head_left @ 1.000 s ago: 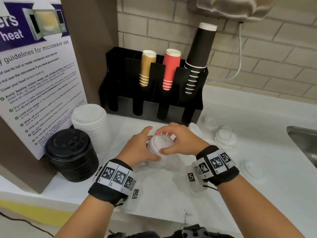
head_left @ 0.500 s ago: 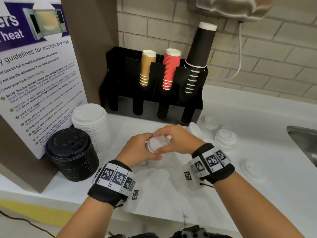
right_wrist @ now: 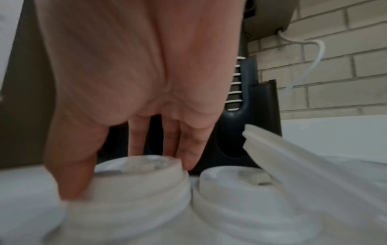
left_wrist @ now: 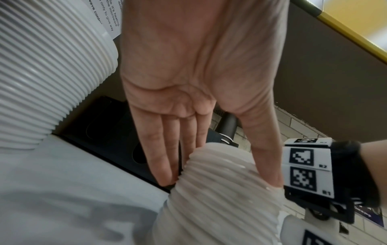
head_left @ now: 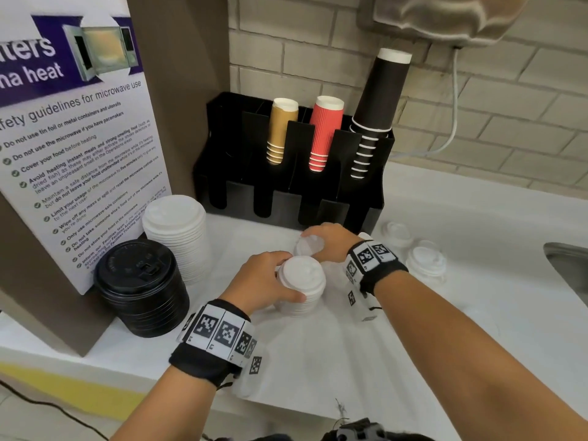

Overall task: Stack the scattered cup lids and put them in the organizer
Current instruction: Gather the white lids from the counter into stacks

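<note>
My left hand (head_left: 259,283) holds the small stack of white lids (head_left: 301,286) on the table (head_left: 366,354). My right hand (head_left: 331,241) pinches one loose lid (head_left: 308,245) just behind it. A crooked drop could tip the stack.

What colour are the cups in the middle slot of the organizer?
Red, ribbed, with white rims: the red cups in the organizer show best in the head view.

A shared workplace pantry or canteen corner; at upper left a microwave safety poster (head_left: 73,148) mentions facilities staff; centre, a black organizer (head_left: 286,173) holds paper cups (head_left: 324,132) against a brick wall (head_left: 509,100); a sink (head_left: 569,265) edges the right.
</note>
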Demonstrator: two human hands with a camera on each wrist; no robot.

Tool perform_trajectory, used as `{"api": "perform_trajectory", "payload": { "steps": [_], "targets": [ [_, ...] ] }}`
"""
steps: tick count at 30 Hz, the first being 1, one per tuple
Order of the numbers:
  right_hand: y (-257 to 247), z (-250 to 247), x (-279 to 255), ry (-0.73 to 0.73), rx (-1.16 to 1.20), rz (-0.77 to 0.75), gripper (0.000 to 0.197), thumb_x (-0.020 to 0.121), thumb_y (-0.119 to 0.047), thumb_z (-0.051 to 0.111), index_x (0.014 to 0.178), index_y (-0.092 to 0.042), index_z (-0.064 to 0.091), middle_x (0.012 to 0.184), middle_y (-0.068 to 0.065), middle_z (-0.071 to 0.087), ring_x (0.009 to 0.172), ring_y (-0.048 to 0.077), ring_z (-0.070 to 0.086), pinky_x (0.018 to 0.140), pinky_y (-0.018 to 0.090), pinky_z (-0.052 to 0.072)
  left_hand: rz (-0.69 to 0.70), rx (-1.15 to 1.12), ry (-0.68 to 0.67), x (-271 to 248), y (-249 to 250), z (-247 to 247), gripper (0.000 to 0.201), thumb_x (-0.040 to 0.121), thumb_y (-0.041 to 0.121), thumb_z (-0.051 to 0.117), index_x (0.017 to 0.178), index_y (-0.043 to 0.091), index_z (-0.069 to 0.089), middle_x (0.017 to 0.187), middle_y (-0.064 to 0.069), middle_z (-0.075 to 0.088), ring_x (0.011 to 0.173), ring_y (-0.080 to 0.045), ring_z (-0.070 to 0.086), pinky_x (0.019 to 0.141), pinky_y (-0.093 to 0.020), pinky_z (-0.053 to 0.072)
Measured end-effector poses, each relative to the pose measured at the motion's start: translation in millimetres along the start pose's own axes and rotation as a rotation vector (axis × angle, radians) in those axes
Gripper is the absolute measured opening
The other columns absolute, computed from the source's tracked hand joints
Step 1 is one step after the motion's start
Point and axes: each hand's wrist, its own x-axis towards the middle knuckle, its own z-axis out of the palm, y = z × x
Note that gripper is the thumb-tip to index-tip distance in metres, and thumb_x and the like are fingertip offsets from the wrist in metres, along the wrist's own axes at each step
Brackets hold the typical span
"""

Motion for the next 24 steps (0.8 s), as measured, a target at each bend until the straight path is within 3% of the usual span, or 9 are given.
{"api": "perform_trajectory", "payload": {
  "steps": [3,6,10,14,16,19,21,24],
  "targets": [
    [6.2,-18.3,-15.8,0.178,0.301,-0.054,0.059,0.079,-0.031,0.077,0.132,-0.021,0.053,0.123,0.002,0.057,0.116,0.021,0.053,0.094,0.028,0.044,-0.003,-0.019,0.007,-0.1,-1.0,0.8,0.061,0.060,0.028,0.090,0.115,0.024,0.063,0.114,0.008,0.066,0.108,-0.016,0.060,0.097,-0.040,0.050],
    [3.3,-35.5,-42.3,0.228,0.499,-0.071,0.047,0.081,-0.028,0.075,0.124,-0.028,0.057,0.107,-0.010,0.060,0.102,0.012,0.058,0.078,0.014,0.044,0.004,-0.021,0.016,-0.3,-1.2,1.7,0.059,0.059,0.025,0.090,0.112,0.028,0.063,0.112,0.010,0.066,0.105,-0.015,0.060,0.096,-0.040,0.050],
    [-8.2,-39.8,-76.3,0.135,0.475,-0.190,0.041,0.078,-0.028,0.077,0.116,-0.034,0.062,0.108,-0.011,0.062,0.101,0.006,0.059,0.086,0.020,0.049,0.011,-0.030,0.025,-1.6,-1.0,1.8,0.055,0.058,0.023,0.090,0.105,0.031,0.063,0.107,0.012,0.067,0.100,-0.013,0.062,0.091,-0.039,0.053],
    [-22.6,-30.3,-90.0,0.102,0.398,-0.222,0.044,0.075,-0.025,0.080,0.116,-0.029,0.064,0.114,-0.004,0.062,0.101,0.010,0.058,0.087,0.026,0.051,-0.007,-0.032,0.022,-3.2,1.8,1.9,0.068,0.058,0.022,0.091,0.120,0.025,0.062,0.110,0.011,0.066,0.104,-0.015,0.063,0.092,-0.040,0.053],
    [-28.6,-25.0,-91.4,0.101,0.343,-0.238,0.047,0.074,-0.025,0.081,0.117,-0.029,0.064,0.112,-0.006,0.060,0.099,0.010,0.056,0.085,0.023,0.050,-0.032,-0.006,0.025,-3.7,3.6,1.4,0.091,0.058,0.023,0.092,0.139,0.021,0.049,0.124,0.005,0.062,0.112,-0.018,0.060,0.097,-0.041,0.050],
    [-36.5,-19.6,-90.4,0.121,0.272,-0.267,0.049,0.073,-0.027,0.082,0.119,-0.029,0.065,0.106,-0.010,0.056,0.096,0.008,0.053,0.079,0.014,0.043,-0.054,0.009,0.021,-5.3,6.9,0.8,0.125,0.059,0.026,0.092,0.155,0.022,0.012,0.134,0.001,0.058,0.117,-0.021,0.058,0.101,-0.041,0.048],
    [-43.0,-17.4,-88.6,0.112,0.210,-0.279,0.050,0.072,-0.030,0.081,0.119,-0.031,0.064,0.108,-0.005,0.058,0.098,0.011,0.052,0.081,0.020,0.045,-0.049,-0.006,0.025,-5.7,8.7,1.4,0.137,0.060,0.025,0.092,0.155,0.025,-0.007,0.132,0.000,0.059,0.116,-0.022,0.059,0.100,-0.041,0.048],
    [-51.4,-16.3,-86.0,0.097,0.146,-0.282,0.051,0.072,-0.032,0.079,0.121,-0.031,0.064,0.110,0.002,0.060,0.101,0.016,0.052,0.087,0.032,0.047,-0.033,-0.007,0.036,-4.4,8.9,2.9,0.142,0.061,0.022,0.092,0.153,0.027,-0.017,0.118,0.001,0.064,0.106,-0.020,0.063,0.095,-0.036,0.051]
  ]
}}
